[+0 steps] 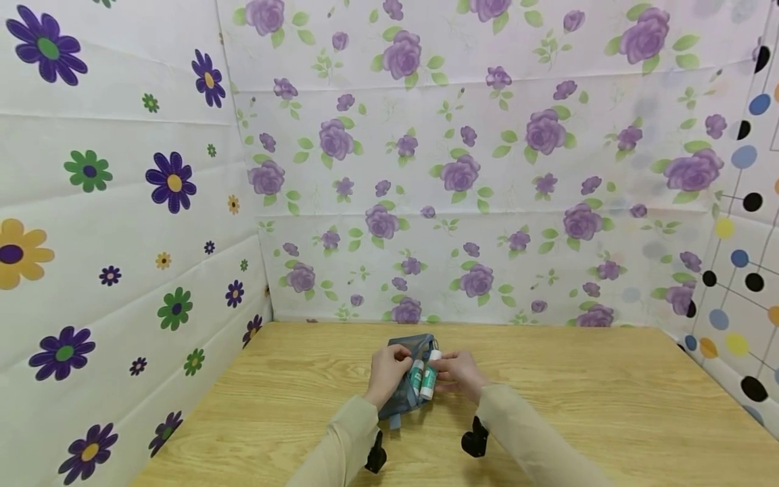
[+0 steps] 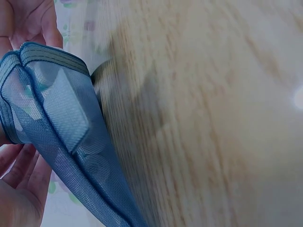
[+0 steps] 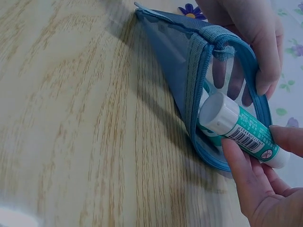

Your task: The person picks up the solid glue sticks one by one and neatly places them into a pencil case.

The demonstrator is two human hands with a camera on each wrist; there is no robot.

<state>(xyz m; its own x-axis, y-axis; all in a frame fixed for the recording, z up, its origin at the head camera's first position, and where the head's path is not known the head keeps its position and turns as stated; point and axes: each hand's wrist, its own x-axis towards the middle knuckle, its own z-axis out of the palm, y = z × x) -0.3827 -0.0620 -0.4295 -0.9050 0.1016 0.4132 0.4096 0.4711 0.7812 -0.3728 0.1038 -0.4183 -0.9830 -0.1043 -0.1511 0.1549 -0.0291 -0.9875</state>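
A blue mesh zip pouch [image 1: 398,404] stands open at its zipped mouth in the middle of the table. My left hand [image 1: 387,373] grips the rim of that mouth, with the thumb outside and fingers seen through the mesh in the right wrist view. Between the thumb and fingers of my right hand [image 3: 265,201] is a white-capped green glue stick [image 3: 248,130], tilted at the mouth. A second glue stick [image 1: 416,376] lies inside the pouch, partly hidden behind the first. In the left wrist view, a fabric tab [image 2: 66,109] sticks out from the pouch's closed end.
The wood-grain table [image 1: 578,392] runs back to a flower-printed cloth [image 1: 462,169]. Another printed cloth [image 1: 122,223] hangs along the left side, and a dotted one [image 1: 739,291] on the right. Black devices [image 1: 475,439] sit below both wrists.
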